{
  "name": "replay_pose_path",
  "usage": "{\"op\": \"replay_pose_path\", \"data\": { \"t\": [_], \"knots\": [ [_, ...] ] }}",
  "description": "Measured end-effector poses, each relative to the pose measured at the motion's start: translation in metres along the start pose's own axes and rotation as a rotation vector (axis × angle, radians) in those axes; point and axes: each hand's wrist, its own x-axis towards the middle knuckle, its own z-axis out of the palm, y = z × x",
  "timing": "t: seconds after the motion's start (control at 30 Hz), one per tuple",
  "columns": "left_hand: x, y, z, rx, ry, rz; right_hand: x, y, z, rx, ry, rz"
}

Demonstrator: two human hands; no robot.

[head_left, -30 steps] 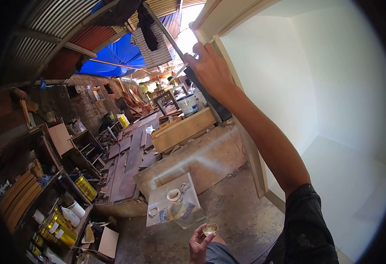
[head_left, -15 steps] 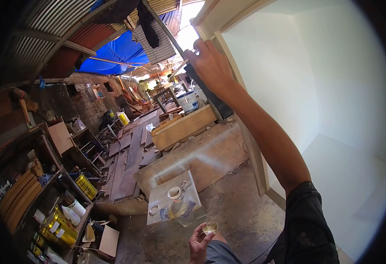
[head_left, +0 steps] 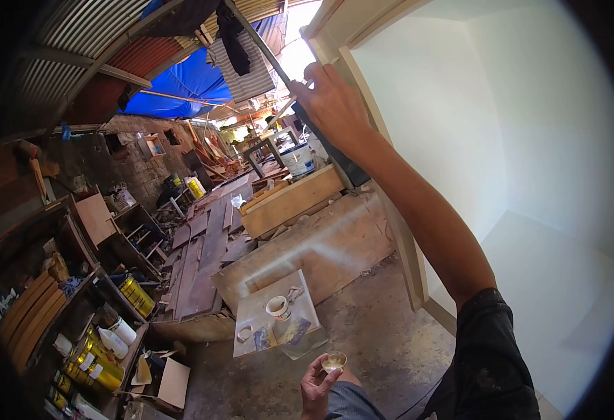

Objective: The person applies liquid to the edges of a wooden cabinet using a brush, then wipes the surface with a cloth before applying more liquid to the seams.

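Note:
Low in the view, my left hand [head_left: 316,386] is closed around a small round cup [head_left: 333,361] with pale, cream-coloured stuff in it. My right hand [head_left: 336,105] is raised to the outer edge of a tall cream-painted cabinet [head_left: 375,115], its arm reaching across the cabinet front. Its fingers are bent against the edge, with the thumb towards the left. Whatever lies under those fingertips is hidden. White inner walls [head_left: 433,105] of the cabinet show to the right of the arm.
A low table [head_left: 289,283] carries a white tub [head_left: 277,306], a roll of tape [head_left: 244,334] and scraps of sandpaper [head_left: 272,334]. Behind it leans a wooden panel [head_left: 352,238]. Paint cans [head_left: 97,364] crowd a shelf at left. Planks [head_left: 209,245] cover the floor beyond.
My right hand has shifted very slightly to the left along the cabinet edge. My left hand and the cup stay almost where they were.

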Motion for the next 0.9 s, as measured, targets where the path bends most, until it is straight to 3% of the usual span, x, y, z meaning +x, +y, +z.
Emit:
{"op": "replay_pose_path", "data": {
  "t": [0.43, 0.63, 0.73, 0.9],
  "knots": [
    [0.0, -0.003, 0.002, -0.005, -0.019, -0.015, -0.042, -0.035, -0.024, 0.228, 0.024, 0.007],
    [0.001, 0.003, 0.015, 0.027, -0.003, -0.018, -0.098, -0.066, -0.054, 0.697, 0.011, 0.234],
    [0.001, 0.008, 0.019, 0.005, -0.007, -0.048, -0.131, -0.078, -0.079, 0.865, -0.08, 0.316],
    [0.005, 0.007, 0.027, -0.021, -0.018, -0.043, -0.186, -0.09, -0.132, 0.869, -0.489, 0.543]
  ]
}}
